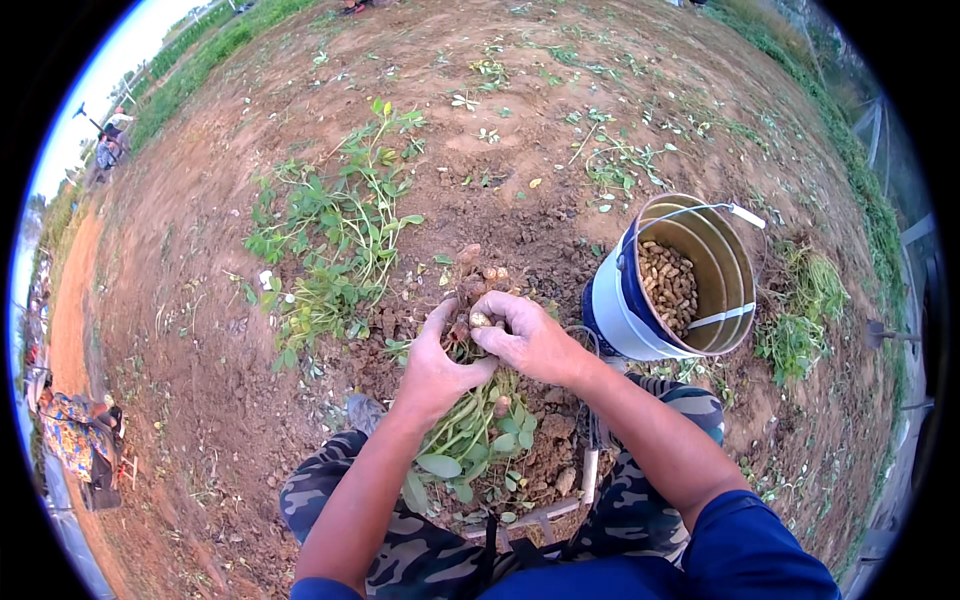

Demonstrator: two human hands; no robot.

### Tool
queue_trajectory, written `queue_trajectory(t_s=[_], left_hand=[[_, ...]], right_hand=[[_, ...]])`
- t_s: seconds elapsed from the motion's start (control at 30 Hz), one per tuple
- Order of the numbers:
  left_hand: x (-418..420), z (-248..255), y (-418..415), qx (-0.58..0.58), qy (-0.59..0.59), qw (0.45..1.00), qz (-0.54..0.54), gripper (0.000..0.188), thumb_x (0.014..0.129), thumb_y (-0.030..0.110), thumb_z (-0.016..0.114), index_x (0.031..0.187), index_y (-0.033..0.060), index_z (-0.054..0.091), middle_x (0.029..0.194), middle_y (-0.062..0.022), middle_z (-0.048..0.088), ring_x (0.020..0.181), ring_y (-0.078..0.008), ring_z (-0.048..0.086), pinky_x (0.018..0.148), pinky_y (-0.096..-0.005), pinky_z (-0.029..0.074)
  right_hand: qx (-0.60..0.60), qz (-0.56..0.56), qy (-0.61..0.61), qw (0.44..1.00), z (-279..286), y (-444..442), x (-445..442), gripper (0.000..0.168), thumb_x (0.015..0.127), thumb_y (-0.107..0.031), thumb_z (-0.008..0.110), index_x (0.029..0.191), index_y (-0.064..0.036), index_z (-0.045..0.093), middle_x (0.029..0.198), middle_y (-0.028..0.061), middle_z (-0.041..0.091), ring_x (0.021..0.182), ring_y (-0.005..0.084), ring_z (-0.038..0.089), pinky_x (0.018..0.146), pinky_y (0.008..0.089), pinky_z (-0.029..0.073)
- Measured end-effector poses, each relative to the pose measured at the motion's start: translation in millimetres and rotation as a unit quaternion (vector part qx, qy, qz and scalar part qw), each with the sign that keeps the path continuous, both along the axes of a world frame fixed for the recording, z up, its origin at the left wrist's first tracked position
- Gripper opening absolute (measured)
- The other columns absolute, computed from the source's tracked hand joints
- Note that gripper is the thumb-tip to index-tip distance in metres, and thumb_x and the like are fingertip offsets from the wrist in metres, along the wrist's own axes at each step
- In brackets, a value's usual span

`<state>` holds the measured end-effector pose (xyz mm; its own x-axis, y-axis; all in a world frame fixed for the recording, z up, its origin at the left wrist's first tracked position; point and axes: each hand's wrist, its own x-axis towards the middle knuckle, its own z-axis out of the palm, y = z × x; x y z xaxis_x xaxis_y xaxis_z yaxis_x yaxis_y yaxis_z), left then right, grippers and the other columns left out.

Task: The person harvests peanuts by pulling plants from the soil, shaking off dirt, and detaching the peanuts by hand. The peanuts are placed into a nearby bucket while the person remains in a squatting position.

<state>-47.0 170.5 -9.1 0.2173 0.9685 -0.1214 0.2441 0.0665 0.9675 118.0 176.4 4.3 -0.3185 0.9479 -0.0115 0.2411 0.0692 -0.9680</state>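
Note:
Between my legs lies an uprooted peanut plant (pixel 472 435), its leaves towards me and its pods and roots away from me. My left hand (pixel 439 367) is curled round the stems near the roots. My right hand (pixel 525 337) pinches a pale peanut pod (pixel 480 320) between thumb and fingers at the root end, close beside the left hand. More soil-covered pods (pixel 495 274) show just beyond the fingers. To the right, a metal bucket (pixel 626 300) with a wire handle stands tilted towards me, with many peanuts (pixel 666 285) at its bottom.
Leafy peanut plants (pixel 337 225) lie on the soil at front left. Another green heap (pixel 799 315) lies right of the bucket. A tool with a pale handle (pixel 590 476) is by my right leg. People (pixel 109 146) are at the far left, one person (pixel 79 435) nearer.

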Motion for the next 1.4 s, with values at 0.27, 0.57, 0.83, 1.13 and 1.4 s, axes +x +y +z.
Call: queue_trajectory(t_s=[0.27,0.57,0.83,1.13,1.4], left_hand=[[-1,-21,-3,0.052,0.104,0.993,0.015,0.035,0.079,0.014,0.061,0.112,0.0006,0.061,0.097,-0.0190,0.068,0.092,-0.0284,0.066,0.080,-0.0370,0.049],[7,-30,6,0.078,0.109,0.990,0.048,0.033,0.088,0.020,0.063,0.105,-0.0083,0.062,0.079,-0.0137,0.064,0.072,-0.0162,0.056,0.072,-0.0294,0.047],[-11,-25,5,-0.041,-0.156,0.980,0.117,0.032,0.087,0.014,0.066,0.113,-0.0039,0.059,0.102,-0.0041,0.062,0.092,-0.0103,0.053,0.086,-0.0256,0.041],[-8,7,11,-0.024,-0.308,0.945,0.109,0.028,0.090,0.013,0.061,0.114,-0.0003,0.059,0.103,-0.0035,0.062,0.096,-0.0113,0.053,0.090,-0.0275,0.040],[-5,29,8,0.195,0.038,0.980,-0.023,0.066,0.080,0.018,0.073,0.133,-0.0012,0.038,0.127,-0.0116,0.049,0.112,-0.0225,0.049,0.099,-0.0364,0.037]], right_hand=[[0.209,0.066,-0.162,0.962,10,-8,-5,0.024,0.083,-0.016,0.063,0.103,-0.004,0.058,0.087,0.0176,0.063,0.081,0.0356,0.062,0.069,0.0434,0.048],[0.023,-0.165,0.334,0.928,32,6,49,0.014,0.096,-0.020,0.055,0.096,-0.006,0.055,0.066,-0.0062,0.044,0.056,0.0006,0.039,0.047,0.0185,0.032],[0.131,-0.310,-0.530,0.779,20,-9,216,0.047,0.076,-0.020,0.068,0.116,0.002,0.056,0.103,0.0209,0.062,0.098,0.0365,0.059,0.084,0.0423,0.048],[-0.068,-0.041,0.025,0.997,5,8,82,0.093,0.074,-0.038,0.079,0.139,0.007,0.031,0.134,0.0250,0.045,0.122,0.0301,0.049,0.102,0.0398,0.041],[-0.005,-0.008,0.187,0.982,12,5,28,0.068,0.071,-0.009,0.079,0.129,0.005,0.046,0.125,0.0134,0.055,0.117,0.0191,0.052,0.100,0.0343,0.042]])
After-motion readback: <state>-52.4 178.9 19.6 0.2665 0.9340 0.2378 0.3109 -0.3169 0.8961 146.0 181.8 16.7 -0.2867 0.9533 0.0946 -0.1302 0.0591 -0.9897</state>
